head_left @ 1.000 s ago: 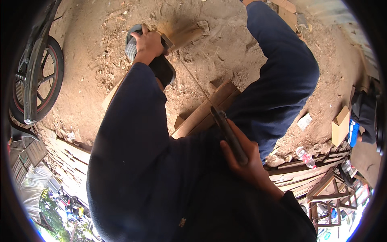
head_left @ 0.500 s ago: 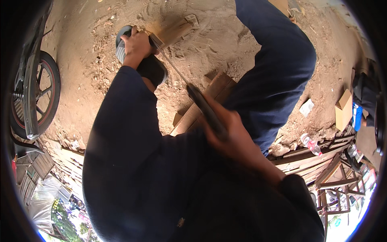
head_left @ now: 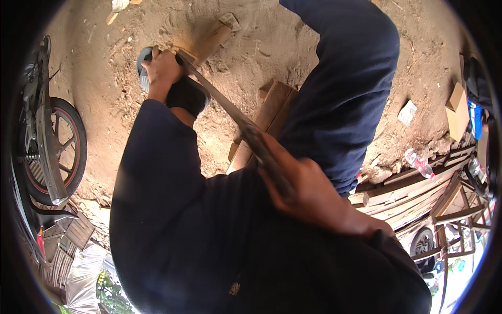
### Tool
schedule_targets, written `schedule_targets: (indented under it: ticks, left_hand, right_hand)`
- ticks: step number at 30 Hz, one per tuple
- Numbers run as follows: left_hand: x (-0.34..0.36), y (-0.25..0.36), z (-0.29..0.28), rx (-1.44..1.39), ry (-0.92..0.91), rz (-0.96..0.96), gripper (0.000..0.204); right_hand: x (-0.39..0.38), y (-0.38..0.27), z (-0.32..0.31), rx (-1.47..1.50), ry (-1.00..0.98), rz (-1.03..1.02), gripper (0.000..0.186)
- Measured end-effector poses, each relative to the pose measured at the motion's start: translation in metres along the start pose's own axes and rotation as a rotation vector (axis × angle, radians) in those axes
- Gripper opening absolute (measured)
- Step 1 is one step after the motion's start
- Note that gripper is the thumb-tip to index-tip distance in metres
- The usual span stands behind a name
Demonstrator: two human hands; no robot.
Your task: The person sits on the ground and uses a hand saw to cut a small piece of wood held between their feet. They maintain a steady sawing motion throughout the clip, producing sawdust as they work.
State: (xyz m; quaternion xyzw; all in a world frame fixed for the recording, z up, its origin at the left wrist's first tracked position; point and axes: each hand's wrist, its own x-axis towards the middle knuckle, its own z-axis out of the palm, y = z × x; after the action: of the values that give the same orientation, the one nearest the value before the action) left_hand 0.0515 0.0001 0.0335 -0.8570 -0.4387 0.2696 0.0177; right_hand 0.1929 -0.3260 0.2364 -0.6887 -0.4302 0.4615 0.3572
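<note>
My right hand (head_left: 308, 193) is wrapped around the dark handle of a long-bladed hand tool (head_left: 219, 99). Its straight metal blade slants away to the far left, ending beside my left hand (head_left: 164, 70). That hand is bent down over my left shoe (head_left: 144, 68), its fingers curled at a small dark part by the blade's far end; what they grip is mostly hidden. Just beyond the blade's end lies a light wooden block (head_left: 214, 42) on the dirt. A brown wooden beam (head_left: 269, 110) lies between my legs, partly covered by my right leg.
A motorbike wheel (head_left: 68, 149) stands at the left. To the right are a crumpled white wrapper (head_left: 407, 113), a plastic bottle (head_left: 419, 163), a cardboard box (head_left: 456, 112) and wooden slats (head_left: 413, 201). A wooden frame (head_left: 460, 214) stands at the lower right.
The view has shifted slightly. The blade has turned from nearly edge-on to showing its broad side. My right hand still grips the handle, and my left hand stays at the shoe.
</note>
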Motion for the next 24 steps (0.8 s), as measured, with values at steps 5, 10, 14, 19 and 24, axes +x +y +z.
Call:
schedule_targets:
  ticks: [5, 10, 14, 19, 24]
  left_hand:
    - [-0.003, 0.008, -0.021, -0.009, -0.047, 0.008, 0.057]
    - [0.001, 0.000, -0.012, 0.046, -0.076, -0.009, 0.061]
    - [-0.005, 0.010, -0.022, 0.029, -0.046, 0.002, 0.060]
    - [-0.002, 0.002, -0.012, -0.002, -0.068, -0.048, 0.067]
    - [-0.002, 0.013, -0.018, -0.006, -0.052, 0.004, 0.071]
  right_hand:
    - [0.030, 0.008, 0.014, 0.045, 0.000, 0.092, 0.055]
    - [0.000, -0.009, -0.007, 0.042, -0.087, 0.100, 0.064]
    - [0.024, 0.006, 0.006, 0.087, -0.020, 0.085, 0.060]
    - [0.008, 0.001, 0.006, -0.012, 0.032, 0.011, 0.056]
    - [0.018, 0.013, 0.007, 0.051, 0.055, 0.019, 0.059]
